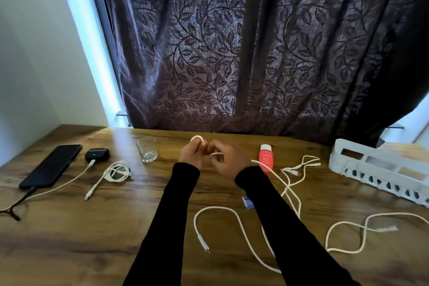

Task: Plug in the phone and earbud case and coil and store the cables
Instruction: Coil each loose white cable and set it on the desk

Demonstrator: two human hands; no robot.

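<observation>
Probably a home room: wooden desk (pixel 92 239) against a leaf-patterned curtain (pixel 232 53), window behind.

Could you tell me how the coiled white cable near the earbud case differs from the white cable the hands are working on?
The coiled cable lies bundled on the table, untouched; the held cable is mostly uncoiled, sprawling in loose curves toward the near edge. The coiled cable sits by the earbud case; the held cable is pinched by the left hand and right hand, with only a small loop formed. Both are white.
</observation>
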